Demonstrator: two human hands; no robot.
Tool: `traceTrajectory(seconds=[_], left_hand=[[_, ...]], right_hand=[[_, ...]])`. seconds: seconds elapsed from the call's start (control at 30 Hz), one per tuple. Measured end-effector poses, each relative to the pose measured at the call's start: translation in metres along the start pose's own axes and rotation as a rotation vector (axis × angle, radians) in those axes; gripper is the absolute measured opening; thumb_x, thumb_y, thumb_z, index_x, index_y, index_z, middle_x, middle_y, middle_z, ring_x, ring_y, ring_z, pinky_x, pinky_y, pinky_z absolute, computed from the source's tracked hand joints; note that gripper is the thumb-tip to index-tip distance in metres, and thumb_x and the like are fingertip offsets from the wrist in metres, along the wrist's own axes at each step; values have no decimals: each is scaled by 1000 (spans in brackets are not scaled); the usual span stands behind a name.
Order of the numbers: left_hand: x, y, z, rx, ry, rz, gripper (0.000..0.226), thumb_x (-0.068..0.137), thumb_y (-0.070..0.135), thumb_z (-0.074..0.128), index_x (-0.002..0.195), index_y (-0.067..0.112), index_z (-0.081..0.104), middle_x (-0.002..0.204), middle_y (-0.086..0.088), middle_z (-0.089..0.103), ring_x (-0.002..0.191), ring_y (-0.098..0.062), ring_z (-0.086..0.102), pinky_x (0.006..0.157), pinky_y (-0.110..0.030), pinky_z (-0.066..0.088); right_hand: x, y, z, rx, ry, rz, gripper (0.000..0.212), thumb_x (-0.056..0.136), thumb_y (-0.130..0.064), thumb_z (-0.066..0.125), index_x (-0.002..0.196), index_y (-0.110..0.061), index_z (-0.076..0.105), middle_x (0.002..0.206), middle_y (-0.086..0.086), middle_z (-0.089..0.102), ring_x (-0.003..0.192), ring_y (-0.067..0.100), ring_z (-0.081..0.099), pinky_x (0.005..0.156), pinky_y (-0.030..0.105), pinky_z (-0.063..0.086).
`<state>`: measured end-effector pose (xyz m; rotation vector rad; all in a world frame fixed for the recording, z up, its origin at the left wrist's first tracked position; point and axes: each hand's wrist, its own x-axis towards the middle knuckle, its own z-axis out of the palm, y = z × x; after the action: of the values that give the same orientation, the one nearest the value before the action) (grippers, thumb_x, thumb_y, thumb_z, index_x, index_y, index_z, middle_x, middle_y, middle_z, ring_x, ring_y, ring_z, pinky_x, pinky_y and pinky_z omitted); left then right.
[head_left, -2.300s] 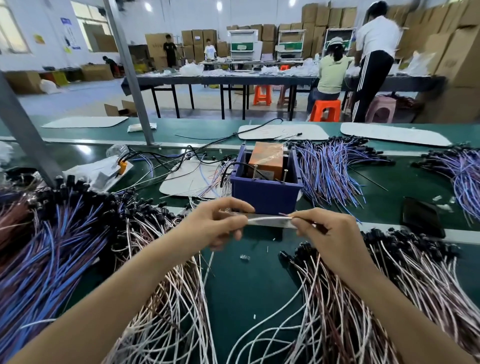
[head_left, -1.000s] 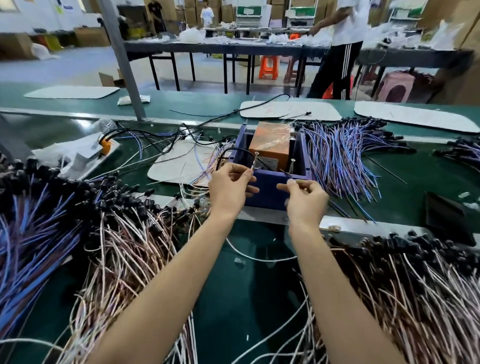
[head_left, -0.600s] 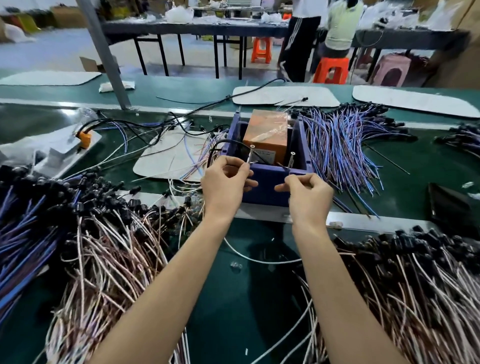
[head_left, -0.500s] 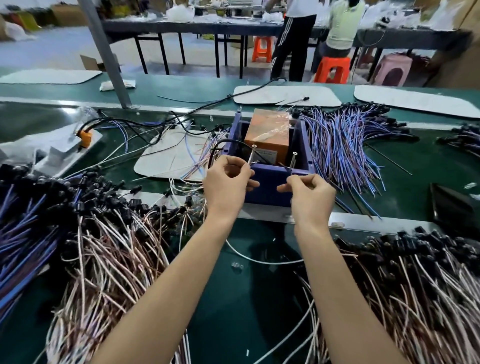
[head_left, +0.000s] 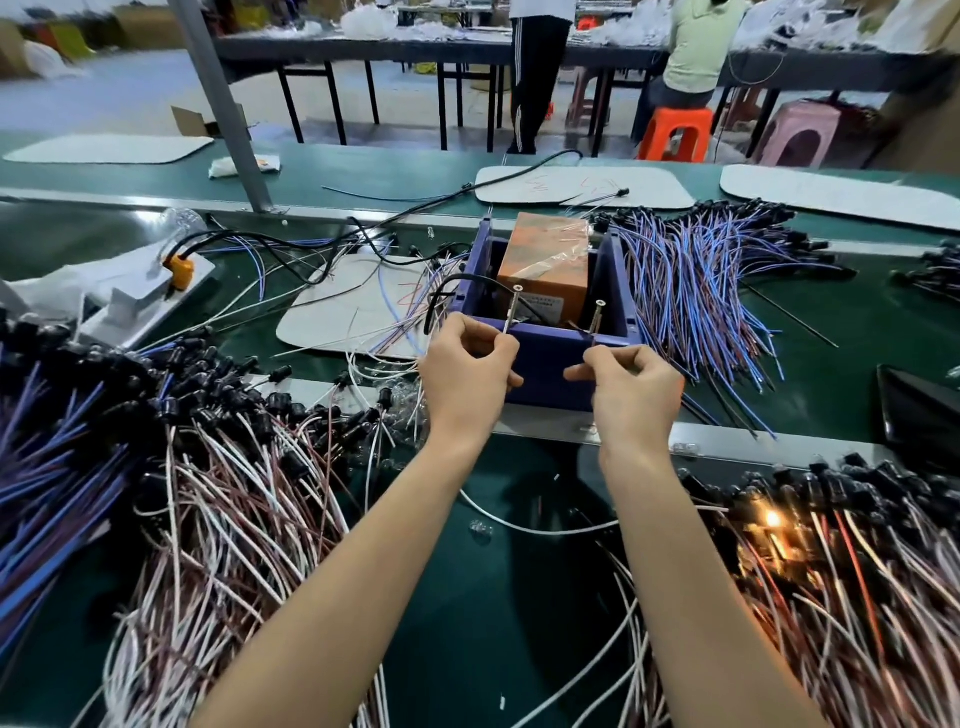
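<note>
I am pinching the left screw (head_left: 511, 307), a thin shiny metal pin, at its foot with the thumb and forefinger of my left hand (head_left: 462, 374). My right hand (head_left: 631, 389) is curling in the same way, its fingertips closing on the foot of the right screw (head_left: 597, 314). Both screws are standing a little tilted on the front wall of the blue box (head_left: 545, 369), smooth square plastic, just in front of my knuckles. Inside, an orange block (head_left: 545, 260) is lying under glossy film. Soft bundles of pink-white wires (head_left: 234, 519) are spreading on the green mat (head_left: 467, 597).
</note>
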<state>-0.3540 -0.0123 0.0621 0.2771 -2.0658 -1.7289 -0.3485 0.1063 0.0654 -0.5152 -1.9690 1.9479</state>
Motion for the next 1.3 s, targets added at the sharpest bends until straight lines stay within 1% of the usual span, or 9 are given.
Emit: traceTrajectory(seconds=[0.17,0.37,0.47,0.6,0.67,0.77,0.9,1.1,1.3], left_hand=[[-1,3,-1,-8,-2,10,10,80,12,62,73,15,54,61,-2,62,45,-13,64,61,-37,55],[-4,4,-1,-86,40,45,12,80,7,61,74,14,54,64,-5,61,45,-11,61,54,-30,54],[-5,4,0,-129,67,72,13,79,8,60,73,17,53,61,0,59,48,-12,59,58,-35,54],[-5,0,3,-84,135,156,17,81,9,62,74,21,54,67,6,58,58,-2,51,62,-13,43],[-5,-3,5,-68,134,144,14,83,9,63,75,19,56,70,2,61,62,-6,54,62,-10,41],[-5,-9,6,-22,117,135,10,85,14,63,76,17,60,70,-1,65,66,-13,60,62,-10,41],[-4,-12,6,-9,107,144,8,87,17,64,79,17,63,70,1,66,68,-15,62,63,-10,42],[-9,-13,8,-20,125,197,6,88,16,63,82,15,62,68,12,60,61,2,53,63,-11,42],[-5,-14,6,27,111,192,10,90,17,64,81,14,61,69,8,63,63,1,56,64,-10,43]], right_hand=[[0,0,0,14,-5,-6,14,82,-14,62,68,-17,58,57,-7,69,45,-2,49,65,23,40],[-1,0,1,34,-6,-1,19,82,-14,62,65,-18,56,56,-5,69,37,1,41,67,30,39],[-1,0,1,37,-5,4,18,82,-14,62,66,-18,56,57,-5,70,39,1,41,67,31,40],[0,1,1,53,-5,4,18,82,-13,62,66,-17,57,57,-4,70,47,3,44,70,30,41],[1,2,1,59,-8,3,17,82,-13,62,66,-17,57,56,-4,69,55,8,51,72,29,41],[1,3,2,64,-12,5,16,82,-13,62,67,-16,57,56,-4,69,65,12,59,73,28,42],[2,3,2,71,-16,7,17,83,-13,62,67,-16,56,57,-3,70,58,12,53,74,31,44],[1,2,1,66,-15,5,17,83,-14,62,67,-17,56,59,-2,70,49,5,43,73,34,43],[0,2,1,68,-13,10,17,82,-13,62,67,-17,56,58,-2,70,49,5,43,72,34,41]])
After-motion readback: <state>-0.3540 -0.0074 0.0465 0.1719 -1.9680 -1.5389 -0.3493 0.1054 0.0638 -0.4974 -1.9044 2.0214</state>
